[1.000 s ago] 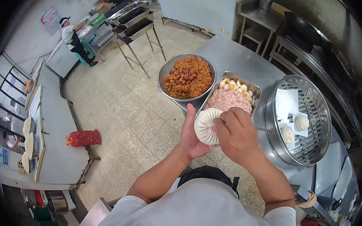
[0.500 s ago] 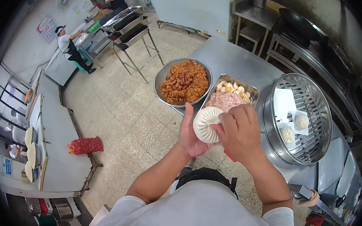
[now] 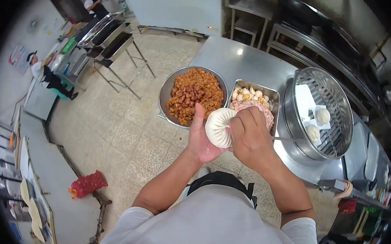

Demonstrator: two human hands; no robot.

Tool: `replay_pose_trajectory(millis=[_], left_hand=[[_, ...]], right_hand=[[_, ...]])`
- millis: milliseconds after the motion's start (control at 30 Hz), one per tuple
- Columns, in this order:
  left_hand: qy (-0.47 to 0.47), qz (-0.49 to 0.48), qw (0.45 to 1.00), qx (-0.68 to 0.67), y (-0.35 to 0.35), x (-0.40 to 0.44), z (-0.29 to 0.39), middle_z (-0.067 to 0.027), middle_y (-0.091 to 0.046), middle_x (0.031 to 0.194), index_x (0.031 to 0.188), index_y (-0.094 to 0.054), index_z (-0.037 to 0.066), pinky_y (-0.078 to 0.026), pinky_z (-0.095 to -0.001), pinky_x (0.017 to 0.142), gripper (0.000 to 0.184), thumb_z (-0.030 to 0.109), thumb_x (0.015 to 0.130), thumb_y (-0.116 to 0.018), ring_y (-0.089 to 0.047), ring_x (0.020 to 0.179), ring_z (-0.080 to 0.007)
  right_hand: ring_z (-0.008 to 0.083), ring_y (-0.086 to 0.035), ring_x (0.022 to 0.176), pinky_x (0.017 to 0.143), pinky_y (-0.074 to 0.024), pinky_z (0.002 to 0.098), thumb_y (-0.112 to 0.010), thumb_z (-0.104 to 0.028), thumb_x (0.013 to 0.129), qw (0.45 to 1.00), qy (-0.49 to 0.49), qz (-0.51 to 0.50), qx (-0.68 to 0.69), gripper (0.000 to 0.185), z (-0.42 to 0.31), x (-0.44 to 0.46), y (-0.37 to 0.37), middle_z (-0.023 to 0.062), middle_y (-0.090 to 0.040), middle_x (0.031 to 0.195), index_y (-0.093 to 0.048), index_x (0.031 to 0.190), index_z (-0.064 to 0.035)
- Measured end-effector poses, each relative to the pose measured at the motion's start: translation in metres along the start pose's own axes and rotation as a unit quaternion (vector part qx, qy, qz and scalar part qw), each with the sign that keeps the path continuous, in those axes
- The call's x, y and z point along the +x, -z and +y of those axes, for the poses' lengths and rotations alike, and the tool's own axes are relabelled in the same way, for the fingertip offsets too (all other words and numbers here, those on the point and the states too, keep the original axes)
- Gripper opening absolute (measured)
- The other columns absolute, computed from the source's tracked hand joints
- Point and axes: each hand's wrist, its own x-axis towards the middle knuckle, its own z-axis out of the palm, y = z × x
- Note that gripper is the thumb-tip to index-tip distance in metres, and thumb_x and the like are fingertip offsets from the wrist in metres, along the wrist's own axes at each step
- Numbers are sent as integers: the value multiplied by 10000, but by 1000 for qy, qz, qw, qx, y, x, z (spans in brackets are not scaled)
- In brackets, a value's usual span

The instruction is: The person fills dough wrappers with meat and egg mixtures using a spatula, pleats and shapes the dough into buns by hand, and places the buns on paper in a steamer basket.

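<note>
A round white pleated bun [image 3: 218, 126] rests in the palm of my left hand [image 3: 201, 143], whose thumb stands up along its side. My right hand [image 3: 250, 137] pinches the gathered dough at the bun's center with thumb and fingertips. Just beyond my hands stands a metal bowl [image 3: 162, 97] of reddish-brown filling [image 3: 195, 92]. Beside it is a rectangular metal tray [image 3: 276, 100] with pink minced meat [image 3: 265, 114] and whitish-yellow egg pieces [image 3: 251, 96], partly hidden by my right hand. A round steamer [image 3: 290, 124] on the right holds two finished-looking buns [image 3: 323, 116] on paper squares.
The steel table [image 3: 218, 51] runs from the far middle to the right. A red net sack [image 3: 87, 184] lies at lower left. Two people [image 3: 44, 73] work at the far-left counter, near a metal stand [image 3: 118, 55]. Woks [image 3: 298, 13] sit at the upper right.
The camera view has turned, so the room's contents shift left. My hands stay together on the bun, my right fingers still pinching its pleated center.
</note>
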Motion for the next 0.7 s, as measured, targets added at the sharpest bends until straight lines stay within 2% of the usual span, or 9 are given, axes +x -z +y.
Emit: replay_pose_trajectory(millis=[33, 100, 233, 333, 400, 533, 700], left_hand=[[12, -4, 1000, -2, 3, 0, 6, -115, -592, 1294, 1366, -501, 76, -499, -478, 951, 959, 852, 850, -273, -599, 1162, -281], [38, -51, 997, -32, 5, 2, 16, -117, -577, 1314, 1372, -495, 74, -492, -483, 965, 963, 852, 850, -271, -588, 1179, -281], [67, -47, 997, -6, 4, 6, 25, -119, -568, 1321, 1378, -487, 72, -486, -494, 973, 958, 846, 856, -270, -585, 1183, -280], [96, -93, 990, -39, 12, 11, 28, -121, -575, 1304, 1382, -484, 72, -481, -498, 979, 951, 841, 859, -281, -580, 1192, -276], [106, -107, 987, -64, 12, 14, 27, -111, -597, 1301, 1356, -518, 61, -496, -462, 974, 916, 811, 885, -284, -601, 1175, -262], [138, -76, 986, -58, 12, 16, 19, -106, -603, 1295, 1349, -526, 62, -497, -454, 973, 910, 808, 886, -289, -605, 1171, -257], [160, -92, 981, -64, 14, 18, 9, -105, -606, 1292, 1349, -531, 81, -491, -469, 981, 886, 802, 889, -297, -599, 1182, -258]], right_hand=[[316, -534, 909, 792, -459, 415, -620, -98, 721, 1000, -10, -1, -8, 218, -2, 3, -3, 143, -550, 933, -604, 904, 20], [315, -549, 911, 789, -469, 415, -645, -98, 704, 997, -6, 72, -6, 237, -6, 7, -10, 133, -553, 944, -617, 913, 10], [303, -570, 929, 780, -489, 408, -673, -123, 663, 990, 4, 115, -84, 293, -15, 11, -2, 112, -560, 953, -647, 934, -16], [306, -568, 954, 806, -488, 407, -652, -141, 672, 988, 6, 109, -109, 305, -16, 11, -6, 116, -562, 965, -642, 943, -1], [306, -565, 950, 805, -485, 408, -638, -142, 687, 990, -1, 90, -110, 279, -15, 8, -9, 118, -558, 957, -633, 927, 1], [303, -553, 919, 782, -473, 407, -603, -138, 722, 995, -50, 12, -83, 193, -21, 1, -4, 123, -542, 919, -597, 861, -4], [298, -545, 892, 756, -462, 405, -608, -128, 720, 993, -82, 32, -82, 161, -22, -11, -3, 122, -531, 900, -582, 837, -21]])
